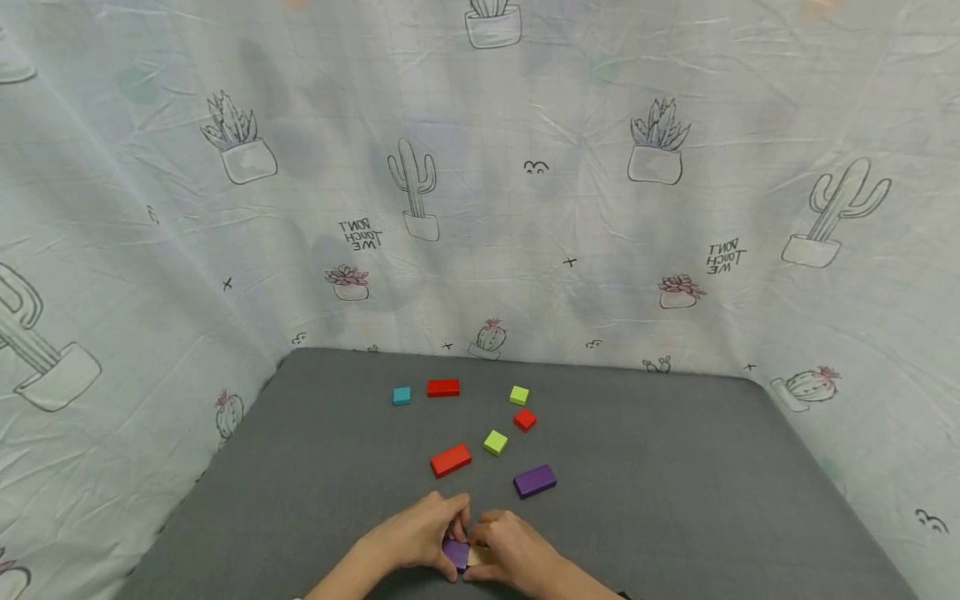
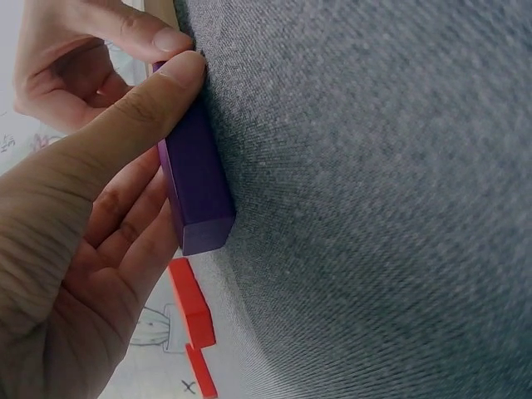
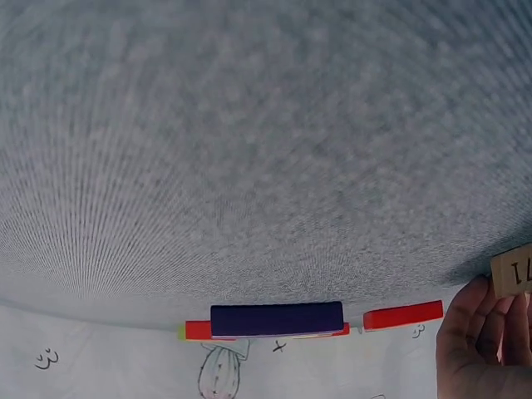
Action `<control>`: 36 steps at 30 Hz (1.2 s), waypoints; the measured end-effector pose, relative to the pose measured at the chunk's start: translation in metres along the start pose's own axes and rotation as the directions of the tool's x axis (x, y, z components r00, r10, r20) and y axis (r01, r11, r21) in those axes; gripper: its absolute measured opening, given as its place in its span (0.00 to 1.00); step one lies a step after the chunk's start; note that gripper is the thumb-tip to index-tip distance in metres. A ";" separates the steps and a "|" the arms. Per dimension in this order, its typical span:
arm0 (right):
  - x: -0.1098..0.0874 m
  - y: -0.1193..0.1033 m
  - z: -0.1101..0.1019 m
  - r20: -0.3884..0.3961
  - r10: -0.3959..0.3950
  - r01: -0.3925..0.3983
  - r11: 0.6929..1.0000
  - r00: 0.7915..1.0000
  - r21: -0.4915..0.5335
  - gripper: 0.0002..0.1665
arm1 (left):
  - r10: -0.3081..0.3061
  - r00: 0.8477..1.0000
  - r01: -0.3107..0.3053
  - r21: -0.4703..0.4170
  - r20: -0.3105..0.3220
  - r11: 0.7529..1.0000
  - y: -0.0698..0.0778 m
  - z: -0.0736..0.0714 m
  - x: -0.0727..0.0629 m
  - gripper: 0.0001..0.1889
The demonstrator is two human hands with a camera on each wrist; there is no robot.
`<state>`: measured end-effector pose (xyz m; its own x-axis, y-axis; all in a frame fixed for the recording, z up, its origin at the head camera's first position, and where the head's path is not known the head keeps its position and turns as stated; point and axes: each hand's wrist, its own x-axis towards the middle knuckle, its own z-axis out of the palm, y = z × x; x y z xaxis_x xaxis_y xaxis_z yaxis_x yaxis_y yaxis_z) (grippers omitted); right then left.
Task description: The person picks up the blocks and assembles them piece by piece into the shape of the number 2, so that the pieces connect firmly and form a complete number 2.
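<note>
My left hand [image 1: 420, 532] pinches a purple rectangular block [image 2: 198, 179] between thumb and fingers. My right hand [image 1: 517, 552] holds a pale wooden block [image 1: 477, 557] by its sides. The two blocks are end to end, at or very near contact, low over the grey tabletop. Dark printed characters mark the wooden block's end [image 3: 517, 272] in the right wrist view. In the left wrist view the thumbs of both hands meet near the join, and much of the wooden block is hidden.
Beyond the hands lie another purple block [image 1: 535, 481], a red block [image 1: 451, 460], a farther red block [image 1: 443, 388], a small red block [image 1: 525, 419], two lime blocks [image 1: 495, 442] and a blue block [image 1: 402, 396]. A cactus-print curtain [image 1: 480, 208] surrounds the grey table [image 1: 675, 467].
</note>
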<state>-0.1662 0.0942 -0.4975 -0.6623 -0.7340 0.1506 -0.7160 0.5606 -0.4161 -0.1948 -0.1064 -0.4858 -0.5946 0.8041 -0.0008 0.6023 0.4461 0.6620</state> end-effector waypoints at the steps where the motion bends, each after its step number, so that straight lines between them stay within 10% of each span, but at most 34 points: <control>1: 0.000 0.001 0.000 -0.008 -0.003 0.003 1.000 1.000 0.002 0.13 | 0.009 1.000 -0.009 0.002 -0.002 1.000 0.000 0.000 0.000 0.26; 17: -0.002 0.005 0.007 -0.070 -0.056 0.059 0.998 0.996 0.037 0.11 | 0.076 0.997 -0.073 -0.082 0.033 0.994 -0.008 -0.023 0.003 0.25; 22: -0.001 0.005 0.006 -0.061 -0.038 0.038 0.999 0.997 0.004 0.11 | 0.010 1.000 -0.014 -0.137 -0.029 0.991 -0.038 -0.053 0.007 0.29; 29: 0.003 0.002 0.004 -0.010 -0.028 0.029 0.999 1.000 0.026 0.12 | -0.046 0.994 0.079 -0.371 0.096 0.925 -0.079 -0.066 0.010 0.40; 36: 0.002 0.003 0.003 -0.012 -0.032 0.032 0.998 0.999 0.047 0.11 | -0.082 0.995 0.090 -0.195 0.049 0.977 -0.081 -0.067 0.030 0.36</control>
<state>-0.1686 0.0936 -0.5009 -0.6419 -0.7467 0.1745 -0.7257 0.5180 -0.4528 -0.2975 -0.1450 -0.4891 -0.6153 0.7829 -0.0921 0.4307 0.4318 0.7925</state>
